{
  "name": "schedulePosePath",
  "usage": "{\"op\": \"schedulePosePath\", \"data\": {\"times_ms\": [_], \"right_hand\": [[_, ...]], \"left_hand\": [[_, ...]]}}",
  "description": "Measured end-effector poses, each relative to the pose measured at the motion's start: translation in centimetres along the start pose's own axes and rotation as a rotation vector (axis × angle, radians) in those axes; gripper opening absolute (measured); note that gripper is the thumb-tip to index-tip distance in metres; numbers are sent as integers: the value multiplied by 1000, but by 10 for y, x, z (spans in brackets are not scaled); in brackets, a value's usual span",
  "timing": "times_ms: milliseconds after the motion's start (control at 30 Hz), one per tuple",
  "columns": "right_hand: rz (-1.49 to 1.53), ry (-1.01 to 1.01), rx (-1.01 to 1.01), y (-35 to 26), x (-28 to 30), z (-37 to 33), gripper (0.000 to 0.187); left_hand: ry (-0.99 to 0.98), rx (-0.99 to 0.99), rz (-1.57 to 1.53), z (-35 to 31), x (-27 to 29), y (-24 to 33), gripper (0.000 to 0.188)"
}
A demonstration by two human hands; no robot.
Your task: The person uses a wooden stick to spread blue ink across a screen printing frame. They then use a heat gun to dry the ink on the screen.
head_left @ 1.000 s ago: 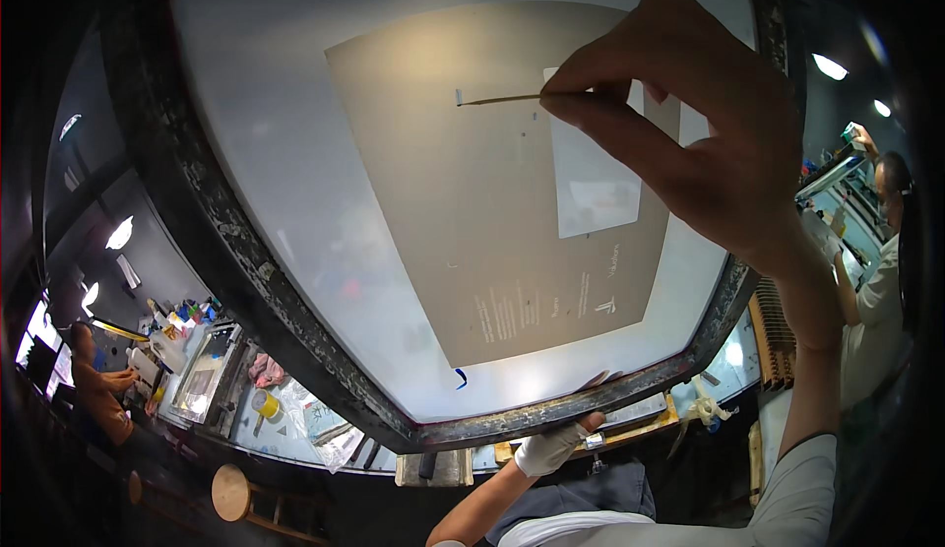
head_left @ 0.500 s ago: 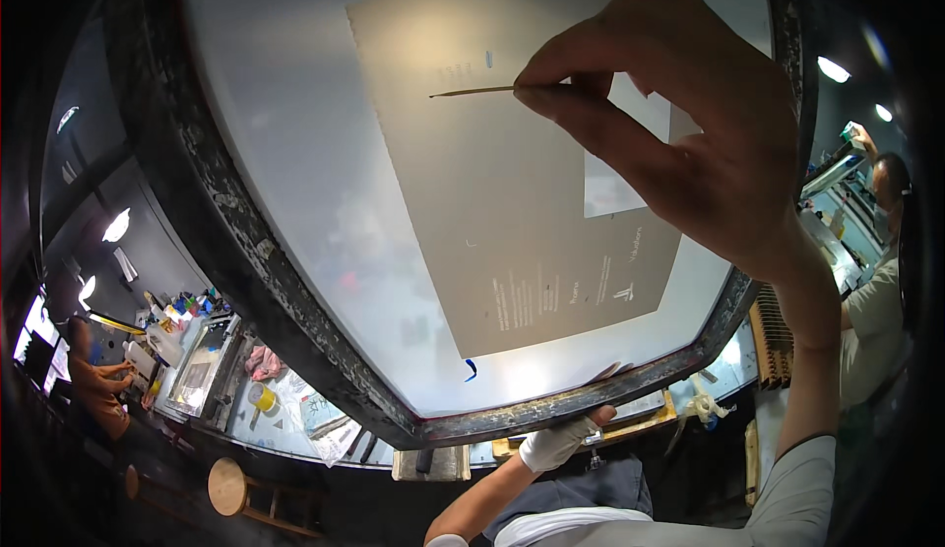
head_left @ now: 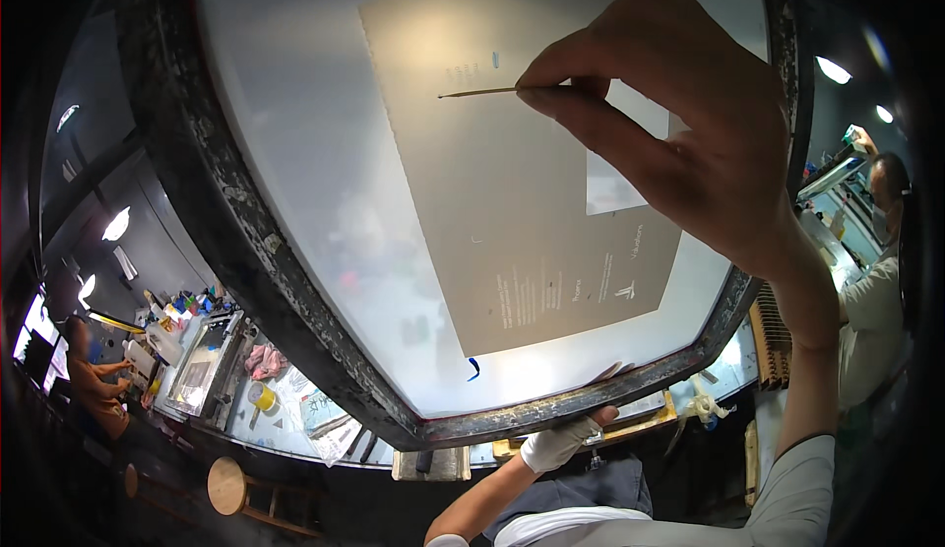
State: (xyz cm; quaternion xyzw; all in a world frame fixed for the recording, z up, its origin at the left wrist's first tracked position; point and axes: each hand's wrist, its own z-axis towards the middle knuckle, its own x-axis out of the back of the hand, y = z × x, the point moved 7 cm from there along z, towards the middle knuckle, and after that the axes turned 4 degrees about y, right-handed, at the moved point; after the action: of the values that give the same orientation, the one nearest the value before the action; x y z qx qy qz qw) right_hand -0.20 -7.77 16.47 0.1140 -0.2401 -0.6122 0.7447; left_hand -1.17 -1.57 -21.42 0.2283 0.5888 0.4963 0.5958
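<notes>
A screen-printing frame point(head_left: 258, 227) with dark, paint-worn edges stands tilted before me. On its pale mesh point(head_left: 325, 252) lies a large grey-beige stencil area point(head_left: 463, 173) with small light lettering and a pale rectangular opening. My right hand point(head_left: 689, 124) pinches a thin brown stick point(head_left: 477, 92) between thumb and forefinger. The stick's fine dark tip points left, over or against the upper stencil; I cannot tell if it touches. Low down, my left hand point(head_left: 566, 444), in a whitish glove with a bare thumb tip, grips the frame's bottom edge. Its fingers show faintly through the mesh.
A workbench point(head_left: 281, 429) at left carries a yellow tub point(head_left: 262, 396), pink cloth point(head_left: 266, 361), papers and bottles. A round wooden stool point(head_left: 226, 486) stands below. One person point(head_left: 98, 389) works at far left, another point(head_left: 881, 281) at right beside a wooden rack point(head_left: 772, 340).
The frame's left side and the stencil have shifted slightly right. The stick's tip has moved a little right too; both hands keep their grips.
</notes>
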Motion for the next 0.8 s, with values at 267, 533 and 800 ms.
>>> {"op": "schedulePosePath", "data": {"times_ms": [267, 533, 800], "right_hand": [[24, -3, -39, 4, 2, -2, 17], [97, 45, -58, -1, -1, 1, 17], [42, -1, -16, -3, 0, 1, 17]], "left_hand": [[4, -101, 58, 0, -4, 8, 54], [20, -75, -17, -2, -1, 1, 53], [18, -77, -23, -2, 4, -5, 53]]}}
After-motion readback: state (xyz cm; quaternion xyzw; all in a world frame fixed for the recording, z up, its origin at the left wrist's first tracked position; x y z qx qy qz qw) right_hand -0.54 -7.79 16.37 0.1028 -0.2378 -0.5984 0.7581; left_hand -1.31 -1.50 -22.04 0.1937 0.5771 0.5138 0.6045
